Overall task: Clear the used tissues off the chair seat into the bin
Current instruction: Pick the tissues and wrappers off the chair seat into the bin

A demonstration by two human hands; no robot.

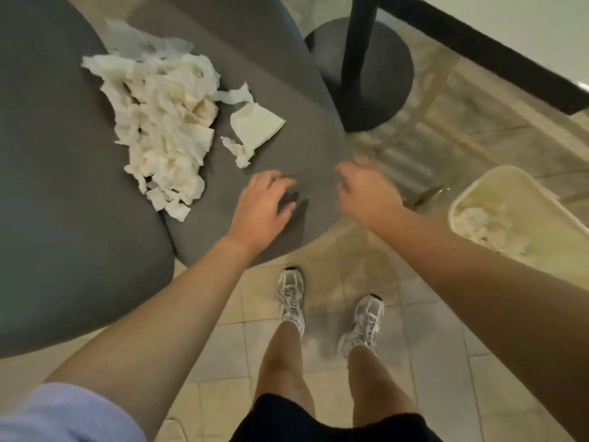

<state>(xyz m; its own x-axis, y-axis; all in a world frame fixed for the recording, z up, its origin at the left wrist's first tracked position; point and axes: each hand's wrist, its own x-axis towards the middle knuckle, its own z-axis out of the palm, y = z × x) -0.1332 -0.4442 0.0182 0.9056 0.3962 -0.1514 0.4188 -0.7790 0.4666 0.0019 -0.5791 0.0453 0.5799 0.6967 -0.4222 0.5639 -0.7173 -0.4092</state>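
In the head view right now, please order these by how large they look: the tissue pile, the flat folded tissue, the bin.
1. tissue pile
2. bin, partly cut off by the frame edge, so its rank is unsure
3. flat folded tissue

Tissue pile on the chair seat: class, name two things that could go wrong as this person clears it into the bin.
1. The tissue pile is loose, torn scraps; a grab by the empty left hand or right hand could shed bits onto the chair seat or floor.
2. The bin stands on the floor apart from the chair, so scraps may drop on the way.
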